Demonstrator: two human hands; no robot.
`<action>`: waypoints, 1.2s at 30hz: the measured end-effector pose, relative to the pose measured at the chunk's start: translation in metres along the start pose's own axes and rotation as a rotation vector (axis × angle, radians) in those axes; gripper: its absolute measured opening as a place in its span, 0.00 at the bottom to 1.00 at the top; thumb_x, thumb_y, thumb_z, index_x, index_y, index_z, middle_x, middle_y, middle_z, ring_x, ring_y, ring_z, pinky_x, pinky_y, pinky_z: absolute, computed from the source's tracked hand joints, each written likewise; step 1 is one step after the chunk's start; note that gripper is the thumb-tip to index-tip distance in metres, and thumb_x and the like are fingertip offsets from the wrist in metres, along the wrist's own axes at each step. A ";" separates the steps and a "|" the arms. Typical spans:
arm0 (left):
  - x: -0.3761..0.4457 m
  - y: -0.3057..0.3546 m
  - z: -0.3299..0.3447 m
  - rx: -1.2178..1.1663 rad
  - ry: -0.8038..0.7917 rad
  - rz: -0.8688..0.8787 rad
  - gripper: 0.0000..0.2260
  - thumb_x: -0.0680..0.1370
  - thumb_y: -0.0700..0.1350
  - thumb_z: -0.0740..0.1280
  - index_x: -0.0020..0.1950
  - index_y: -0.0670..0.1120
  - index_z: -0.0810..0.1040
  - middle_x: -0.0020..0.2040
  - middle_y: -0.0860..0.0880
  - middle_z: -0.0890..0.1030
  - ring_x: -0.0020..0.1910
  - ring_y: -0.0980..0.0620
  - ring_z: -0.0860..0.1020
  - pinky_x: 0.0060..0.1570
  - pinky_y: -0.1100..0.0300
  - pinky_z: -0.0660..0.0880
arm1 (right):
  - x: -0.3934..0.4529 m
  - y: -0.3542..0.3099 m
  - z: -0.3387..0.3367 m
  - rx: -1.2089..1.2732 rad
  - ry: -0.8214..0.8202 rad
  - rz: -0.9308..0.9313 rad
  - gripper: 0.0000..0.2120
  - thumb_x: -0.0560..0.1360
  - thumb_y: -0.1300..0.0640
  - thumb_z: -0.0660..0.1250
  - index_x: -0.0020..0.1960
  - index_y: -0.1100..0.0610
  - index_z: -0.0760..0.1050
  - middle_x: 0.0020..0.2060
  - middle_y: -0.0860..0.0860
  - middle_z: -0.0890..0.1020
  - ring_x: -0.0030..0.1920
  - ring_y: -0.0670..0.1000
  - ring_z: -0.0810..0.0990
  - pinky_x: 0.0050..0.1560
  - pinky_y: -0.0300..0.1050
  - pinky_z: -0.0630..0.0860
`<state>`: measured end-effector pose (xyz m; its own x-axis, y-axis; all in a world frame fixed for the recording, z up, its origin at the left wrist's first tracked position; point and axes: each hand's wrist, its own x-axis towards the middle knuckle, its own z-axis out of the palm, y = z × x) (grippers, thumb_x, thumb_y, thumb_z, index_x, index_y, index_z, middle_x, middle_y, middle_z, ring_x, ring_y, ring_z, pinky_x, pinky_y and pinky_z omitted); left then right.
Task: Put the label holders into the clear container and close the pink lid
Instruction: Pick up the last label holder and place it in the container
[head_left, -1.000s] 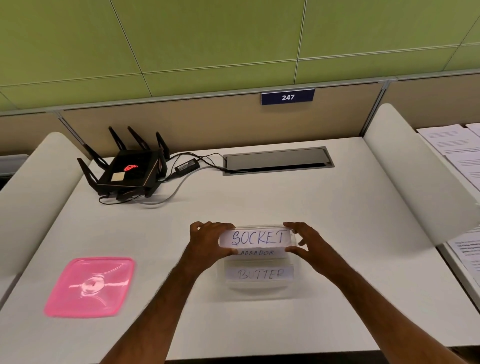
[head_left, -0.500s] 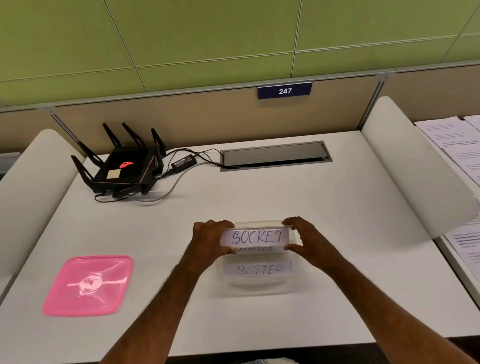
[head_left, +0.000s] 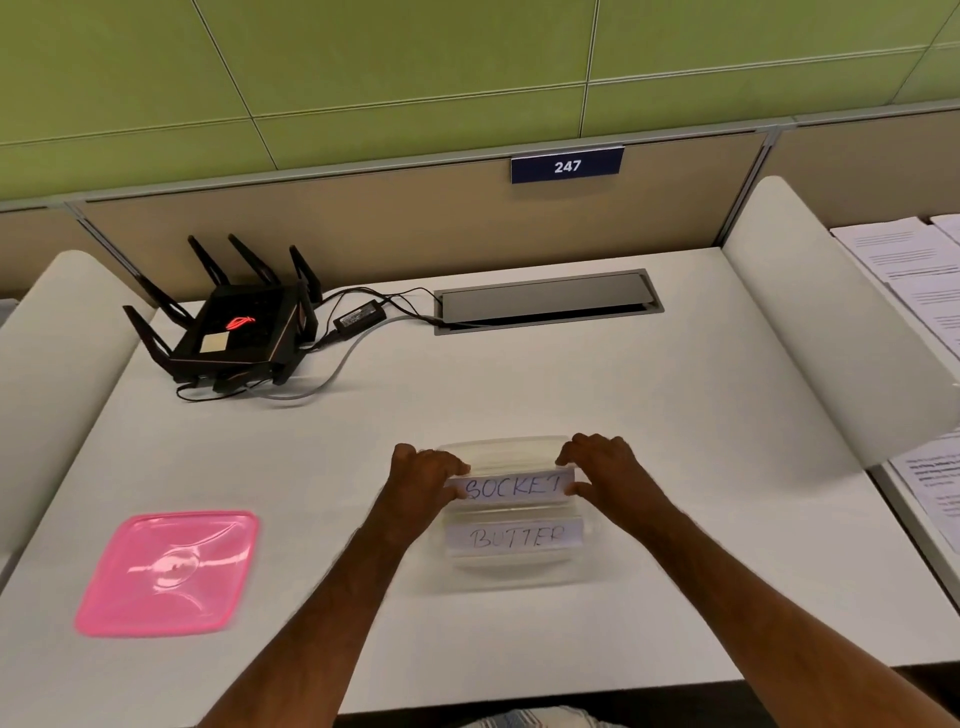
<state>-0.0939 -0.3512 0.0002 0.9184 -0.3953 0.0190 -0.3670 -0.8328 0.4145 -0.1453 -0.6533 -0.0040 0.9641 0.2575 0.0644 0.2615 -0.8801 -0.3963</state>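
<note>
Evidently mid-loading: left hand (head_left: 423, 480) and right hand (head_left: 605, 475) pinch the ends of the SOCKET label holder (head_left: 511, 488) over the clear container (head_left: 511, 564) at lower centre, behind BUTTER label holder (head_left: 514, 538). Next: seat it, then fetch the pink lid (head_left: 169, 571), lower left.

A smooth, matt white desk (head_left: 519, 395) holds a clear plastic container (head_left: 511, 569). Inside are see-through plastic label holders (head_left: 511, 535) with white paper inserts. A glossy, translucent pink plastic lid (head_left: 169, 571) reflects light. A black plastic router (head_left: 234, 332) looks mostly matt. A brushed grey metal cable hatch (head_left: 545, 299) sits behind.
</note>
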 end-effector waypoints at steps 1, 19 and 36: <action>0.001 -0.001 0.002 0.021 -0.026 -0.004 0.12 0.72 0.56 0.75 0.53 0.55 0.82 0.51 0.65 0.81 0.52 0.51 0.69 0.51 0.67 0.60 | 0.001 0.000 0.000 -0.037 0.003 0.001 0.14 0.71 0.55 0.77 0.55 0.52 0.80 0.51 0.46 0.82 0.51 0.52 0.80 0.53 0.51 0.70; 0.008 -0.003 0.020 0.237 -0.172 0.057 0.06 0.76 0.38 0.65 0.44 0.48 0.78 0.39 0.52 0.79 0.46 0.49 0.65 0.45 0.54 0.70 | 0.023 -0.009 0.016 -0.433 -0.267 0.070 0.12 0.69 0.67 0.67 0.36 0.51 0.72 0.29 0.46 0.75 0.41 0.51 0.75 0.48 0.50 0.62; 0.013 -0.008 0.025 0.358 -0.083 0.237 0.10 0.66 0.39 0.76 0.40 0.49 0.78 0.33 0.53 0.77 0.32 0.50 0.76 0.47 0.57 0.62 | 0.019 -0.027 0.020 -0.271 -0.007 0.068 0.18 0.65 0.67 0.69 0.51 0.51 0.79 0.45 0.47 0.79 0.44 0.53 0.78 0.45 0.52 0.69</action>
<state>-0.0825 -0.3595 -0.0260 0.7931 -0.6091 -0.0036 -0.6076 -0.7915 0.0661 -0.1346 -0.6162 -0.0107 0.9798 0.1960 0.0392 0.1997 -0.9698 -0.1404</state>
